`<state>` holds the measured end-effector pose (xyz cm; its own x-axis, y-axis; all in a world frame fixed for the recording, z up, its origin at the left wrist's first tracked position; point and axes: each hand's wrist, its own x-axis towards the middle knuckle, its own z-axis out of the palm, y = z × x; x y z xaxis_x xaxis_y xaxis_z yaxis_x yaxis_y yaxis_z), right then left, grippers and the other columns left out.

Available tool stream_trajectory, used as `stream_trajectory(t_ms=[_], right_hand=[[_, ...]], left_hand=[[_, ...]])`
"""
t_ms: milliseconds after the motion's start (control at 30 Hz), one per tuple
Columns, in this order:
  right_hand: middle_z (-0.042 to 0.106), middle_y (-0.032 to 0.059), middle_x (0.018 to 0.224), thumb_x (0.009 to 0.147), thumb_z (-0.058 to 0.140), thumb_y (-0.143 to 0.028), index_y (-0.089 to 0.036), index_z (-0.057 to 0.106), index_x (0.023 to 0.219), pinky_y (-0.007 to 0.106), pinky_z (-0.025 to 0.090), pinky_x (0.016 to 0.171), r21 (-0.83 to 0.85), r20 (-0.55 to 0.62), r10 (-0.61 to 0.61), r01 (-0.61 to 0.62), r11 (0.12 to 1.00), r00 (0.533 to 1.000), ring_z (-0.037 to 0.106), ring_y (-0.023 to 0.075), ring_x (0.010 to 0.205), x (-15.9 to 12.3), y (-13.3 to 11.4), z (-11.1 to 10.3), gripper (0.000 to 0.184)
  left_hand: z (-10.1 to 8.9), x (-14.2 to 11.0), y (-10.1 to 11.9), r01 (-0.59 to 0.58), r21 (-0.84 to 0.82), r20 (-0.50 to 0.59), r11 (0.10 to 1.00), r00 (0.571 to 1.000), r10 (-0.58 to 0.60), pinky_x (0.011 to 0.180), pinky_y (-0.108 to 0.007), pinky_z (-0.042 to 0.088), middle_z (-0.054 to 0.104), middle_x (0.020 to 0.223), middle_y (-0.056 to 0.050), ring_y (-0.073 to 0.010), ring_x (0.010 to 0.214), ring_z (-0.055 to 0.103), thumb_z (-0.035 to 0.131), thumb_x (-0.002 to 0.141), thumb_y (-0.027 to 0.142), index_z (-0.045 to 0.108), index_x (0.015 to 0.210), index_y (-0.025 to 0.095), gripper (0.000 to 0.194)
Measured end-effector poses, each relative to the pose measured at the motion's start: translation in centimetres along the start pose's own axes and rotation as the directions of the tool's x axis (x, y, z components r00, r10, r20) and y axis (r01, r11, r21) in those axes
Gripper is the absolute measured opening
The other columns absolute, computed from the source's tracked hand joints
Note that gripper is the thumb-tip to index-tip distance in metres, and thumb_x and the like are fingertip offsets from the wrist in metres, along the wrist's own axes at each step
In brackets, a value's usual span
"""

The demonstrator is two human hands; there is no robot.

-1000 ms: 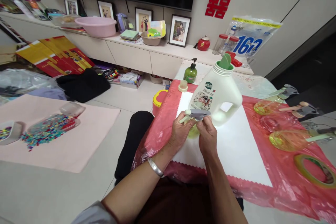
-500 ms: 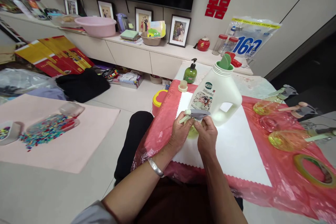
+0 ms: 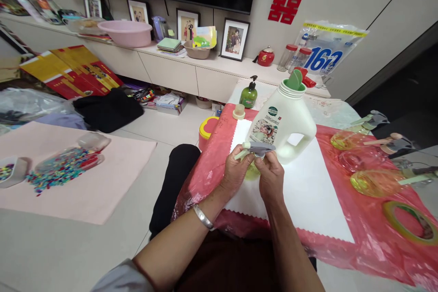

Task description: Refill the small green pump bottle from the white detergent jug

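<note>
At the near edge of the bench (image 3: 342, 255), the left hand (image 3: 235, 174) and the right hand (image 3: 272, 179) are meeting over a small spray bottle (image 3: 252, 169), which is sitting low between them on the white cloth (image 3: 308, 191). The left grip is wrapping round the yellow-green body; the right grip is pinching the grey spray head (image 3: 257, 148) at its collar, fingers pressed together on it. A silver bracelet (image 3: 203, 217) is showing on the left wrist.

The bottle is looking light and thin-walled, probably clear plastic that gives under a squeeze and may be slick if wet. The body is the safer place to hold; the head with its thin nozzle and trigger looks like the fragile part, best taken at the collar.

Just behind the hands, a big white jug (image 3: 285, 121) is standing upright with a green funnel (image 3: 294, 80) in its mouth. Off to the right, more spray bottles (image 3: 372, 180) are lying on the pink plastic sheet (image 3: 369, 242), with a tape roll (image 3: 409, 221) near them. Farther back, a green pump bottle (image 3: 248, 93) and a small cap (image 3: 238, 112) are resting near the bench's far edge. On the floor, well to the left, coloured beads (image 3: 58, 171) are lying scattered on a pink mat (image 3: 102, 182).
</note>
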<state>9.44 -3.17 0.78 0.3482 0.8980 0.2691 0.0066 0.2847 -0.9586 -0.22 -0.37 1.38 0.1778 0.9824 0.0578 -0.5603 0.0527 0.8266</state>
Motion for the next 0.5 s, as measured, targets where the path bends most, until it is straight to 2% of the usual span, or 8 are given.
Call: stream_trajectory(t_ms=[233, 400, 500], right_hand=[[0.051, 0.0028, 0.1, 0.077, 0.081, -0.041, -0.015, 0.063, 0.096, 0.029, 0.041, 0.094, 0.009, -0.065, 0.02, -0.02, 1.0, 0.998, 0.05, 0.0161, 0.1, 0.11, 0.47, 0.24, 0.037], [0.053, 0.0042, 0.106, 0.083, 0.077, -0.043, -0.016, 0.062, 0.097, 0.031, 0.04, 0.098, 0.0, 0.001, 0.014, -0.014, 1.0, 1.0, 0.05, 0.0166, 0.103, -0.03, 0.64, -0.29, 0.034], [0.051, 0.0045, 0.104, 0.087, 0.071, -0.047, -0.016, 0.063, 0.098, 0.03, 0.042, 0.096, 0.004, 0.047, 0.006, -0.006, 1.0, 0.999, 0.049, 0.0166, 0.102, -0.07, 0.61, -0.61, 0.034]], left_hand=[[-0.39, -0.07, -0.11, -0.041, 0.014, 0.046, 0.999, 0.998, 0.041, 0.08, -0.026, 0.051, 0.074, 0.094, -0.002, -0.0156, 0.087, 0.067, 0.077, 0.082, 0.04, 0.067, 0.1, 0.018, 0.03], [-0.69, 0.01, -0.53, -0.025, -0.019, 0.063, 1.0, 0.998, 0.026, 0.078, -0.025, 0.051, 0.075, 0.093, -0.002, -0.0149, 0.084, 0.067, 0.081, 0.079, 0.039, 0.066, 0.104, 0.018, 0.036], [-0.63, 0.03, -0.62, -0.009, -0.019, 0.049, 1.0, 0.999, 0.01, 0.079, -0.026, 0.052, 0.075, 0.091, -0.001, -0.0155, 0.085, 0.068, 0.082, 0.078, 0.04, 0.067, 0.105, 0.019, 0.038]])
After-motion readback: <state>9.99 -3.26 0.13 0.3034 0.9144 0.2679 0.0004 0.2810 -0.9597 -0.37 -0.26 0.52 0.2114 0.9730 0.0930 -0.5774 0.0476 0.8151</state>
